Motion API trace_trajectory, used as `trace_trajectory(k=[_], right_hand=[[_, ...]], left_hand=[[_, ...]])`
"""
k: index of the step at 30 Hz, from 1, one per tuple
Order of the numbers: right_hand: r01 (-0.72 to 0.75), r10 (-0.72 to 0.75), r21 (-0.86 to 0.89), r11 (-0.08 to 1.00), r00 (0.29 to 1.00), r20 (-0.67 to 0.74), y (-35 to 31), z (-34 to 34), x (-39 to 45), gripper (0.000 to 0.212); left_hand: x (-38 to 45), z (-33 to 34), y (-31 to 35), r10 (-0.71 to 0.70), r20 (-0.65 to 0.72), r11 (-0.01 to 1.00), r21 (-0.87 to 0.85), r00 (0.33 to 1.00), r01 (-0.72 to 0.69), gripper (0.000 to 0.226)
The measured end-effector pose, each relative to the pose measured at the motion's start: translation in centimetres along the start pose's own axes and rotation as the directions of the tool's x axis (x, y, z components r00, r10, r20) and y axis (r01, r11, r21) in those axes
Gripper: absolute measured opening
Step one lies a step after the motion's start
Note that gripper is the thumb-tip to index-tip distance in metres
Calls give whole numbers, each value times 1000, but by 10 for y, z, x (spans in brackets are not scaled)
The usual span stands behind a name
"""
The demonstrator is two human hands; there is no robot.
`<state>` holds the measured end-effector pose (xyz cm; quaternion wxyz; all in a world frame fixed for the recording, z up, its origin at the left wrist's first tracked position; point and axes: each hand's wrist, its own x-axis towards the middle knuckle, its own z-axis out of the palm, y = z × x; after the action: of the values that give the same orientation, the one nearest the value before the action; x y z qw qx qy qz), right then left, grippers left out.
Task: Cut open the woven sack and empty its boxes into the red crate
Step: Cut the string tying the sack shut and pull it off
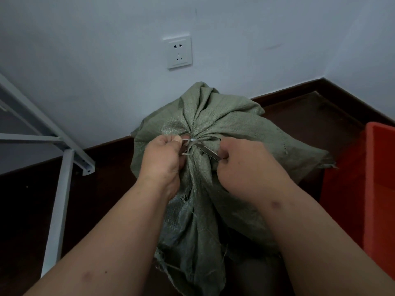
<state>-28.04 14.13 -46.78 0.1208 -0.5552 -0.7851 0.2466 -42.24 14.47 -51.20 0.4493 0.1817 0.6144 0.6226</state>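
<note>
Left hand [162, 159] pinches the white tie [188, 142] at the green woven sack [224, 133] neck; right hand [241, 165] fingers grip a knife blade [210, 153] against it.

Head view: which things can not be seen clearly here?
- Boxes: hidden inside the tied green sack.
- Knife handle: covered by the right hand.
- White tie: too small to tell whether cut; the left hand pinches it.
- Red crate: cut off by the right edge.

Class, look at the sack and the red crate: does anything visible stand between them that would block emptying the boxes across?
Nothing visible does. The woven sack sits on dark floor, and the red crate stands directly beside it on the right, with only bare floor between.
</note>
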Motion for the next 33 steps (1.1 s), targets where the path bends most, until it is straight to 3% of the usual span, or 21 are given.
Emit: trace_trajectory(k=[7, 12, 21, 33], right_hand=[[29, -16, 127, 991, 995, -100, 10, 0, 3, 7], [23, -19, 47, 999, 997, -79, 11, 7, 2, 9], [-19, 21, 17, 1000, 993, -116, 11, 4, 4, 13], [-47, 48, 15, 999, 997, -55, 13, 0, 7, 13]], left_hand=[[1, -1, 2, -18, 82, 1000, -24, 996, 20, 23], [0, -1, 4, 5, 42, 1000, 3, 999, -5, 26], [-1, 0, 4, 13, 10, 1000, 26, 1000, -13, 28], [5, -1, 1, 7, -34, 997, 82, 999, -4, 20]])
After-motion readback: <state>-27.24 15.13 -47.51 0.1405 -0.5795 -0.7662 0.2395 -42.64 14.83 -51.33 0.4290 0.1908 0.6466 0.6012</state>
